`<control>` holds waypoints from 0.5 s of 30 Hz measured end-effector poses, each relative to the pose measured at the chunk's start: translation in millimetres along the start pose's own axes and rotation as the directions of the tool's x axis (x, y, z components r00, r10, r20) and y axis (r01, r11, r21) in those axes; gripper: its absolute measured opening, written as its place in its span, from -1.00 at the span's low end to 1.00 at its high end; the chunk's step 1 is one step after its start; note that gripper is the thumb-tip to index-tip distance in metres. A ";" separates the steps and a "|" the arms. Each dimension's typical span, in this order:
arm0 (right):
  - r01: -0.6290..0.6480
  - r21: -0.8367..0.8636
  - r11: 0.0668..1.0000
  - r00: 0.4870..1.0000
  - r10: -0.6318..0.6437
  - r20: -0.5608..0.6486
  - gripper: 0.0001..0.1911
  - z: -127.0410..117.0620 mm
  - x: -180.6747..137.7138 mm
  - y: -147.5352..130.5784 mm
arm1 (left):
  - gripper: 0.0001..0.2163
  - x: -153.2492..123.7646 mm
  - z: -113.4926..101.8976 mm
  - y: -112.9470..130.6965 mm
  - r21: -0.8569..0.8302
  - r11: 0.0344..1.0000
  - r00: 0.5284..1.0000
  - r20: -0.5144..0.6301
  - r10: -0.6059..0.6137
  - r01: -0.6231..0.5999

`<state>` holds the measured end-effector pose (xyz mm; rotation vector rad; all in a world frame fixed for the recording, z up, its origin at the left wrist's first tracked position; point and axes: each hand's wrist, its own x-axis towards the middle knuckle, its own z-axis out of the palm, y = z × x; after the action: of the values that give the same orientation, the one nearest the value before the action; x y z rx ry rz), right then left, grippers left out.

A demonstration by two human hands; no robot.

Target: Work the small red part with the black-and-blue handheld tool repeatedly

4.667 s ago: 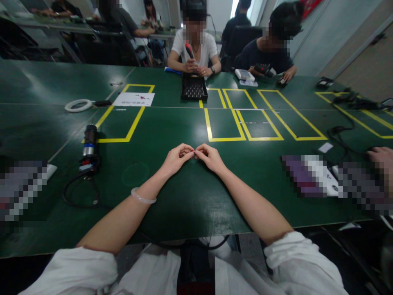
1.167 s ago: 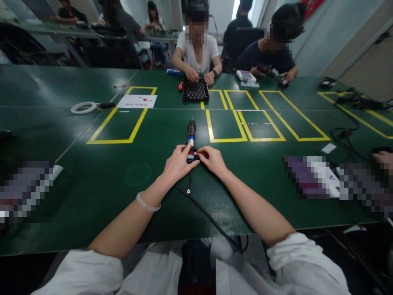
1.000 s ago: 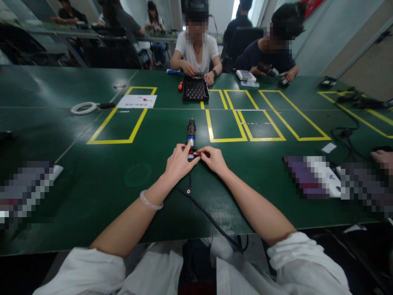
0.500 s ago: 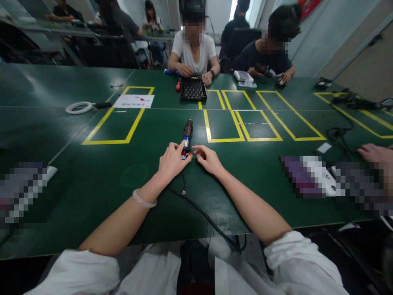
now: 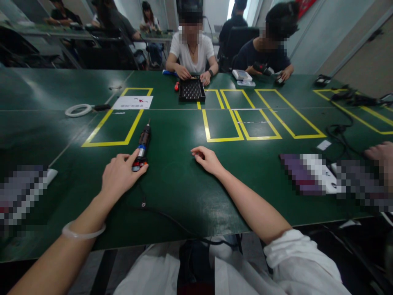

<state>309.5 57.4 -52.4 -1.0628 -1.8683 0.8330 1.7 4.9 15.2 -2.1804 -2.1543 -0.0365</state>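
Note:
My left hand (image 5: pixel 121 174) grips the rear end of a bare motor assembly (image 5: pixel 143 141), which looks like the inside of a power tool without its casing. It has a dark nose with a thin metal tip pointing away from me, a blue and silver middle, and red and orange parts by my thumb. From its rear a black cord (image 5: pixel 172 221) runs over the table's front edge, and a small ring terminal (image 5: pixel 143 204) lies beside it. My right hand (image 5: pixel 208 159) rests on the table with loosely curled, slightly parted fingers and holds nothing.
Yellow tape outlines (image 5: pixel 225 140) mark the green table (image 5: pixel 172 188). A paper sheet (image 5: pixel 133 102) and a white coiled cable (image 5: pixel 78 110) lie at the left. Across sits a person with a black tray (image 5: pixel 192 92). Blurred-out devices lie on both sides; another person's hand (image 5: pixel 380 153) is at right.
My left hand has moved left and slightly toward me, carrying the motor assembly and dragging its cord and ring terminal along. My right hand stays almost where it was.

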 end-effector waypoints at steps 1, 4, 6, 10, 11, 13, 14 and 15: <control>0.000 -0.005 1.000 1.000 0.000 0.003 -0.72 -0.2 0.0 0.0 | -0.32 -3.1 -0.9 -11.9 0.033 0.999 1.000 0.010 -0.028 0.027; 0.004 -0.027 1.000 1.000 -0.004 0.011 -0.74 -0.8 0.2 0.4 | -0.30 -12.6 -2.7 -45.7 0.142 0.982 0.990 0.043 -0.134 0.127; 0.006 -0.045 0.999 1.000 -0.005 0.016 -0.76 -1.0 0.4 0.3 | -0.31 -19.5 -3.1 -65.8 0.208 0.959 0.978 0.038 -0.206 0.194; 0.011 -0.067 0.998 1.000 -0.009 0.019 -0.79 -0.3 0.6 -0.6 | -0.32 -33.7 -5.3 -97.5 0.302 0.919 0.961 0.025 -0.275 0.255; 0.012 -0.071 0.997 1.000 -0.011 0.020 -0.80 -0.1 0.5 -0.8 | -0.31 -36.6 -6.7 -103.6 0.316 0.911 0.958 0.028 -0.287 0.264; 0.012 -0.078 0.997 1.000 -0.010 0.022 -0.80 0.1 0.5 -0.9 | -0.29 -40.6 -10.5 -113.6 0.308 0.906 0.949 0.029 -0.314 0.290; 0.011 -0.081 0.997 1.000 -0.010 0.023 -0.81 0.1 0.5 -0.9 | -0.27 -41.8 -12.7 -117.4 0.256 0.917 0.943 0.054 -0.328 0.304; 0.012 -0.083 0.996 1.000 -0.010 0.024 -0.81 0.0 0.5 -0.9 | -0.27 -42.5 -14.9 -120.3 0.181 0.931 0.936 0.102 -0.338 0.317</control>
<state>309.0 57.5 -51.5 -1.0974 -1.9409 0.7704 -118.4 -37.3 31.6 -1.7619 -2.4734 0.2606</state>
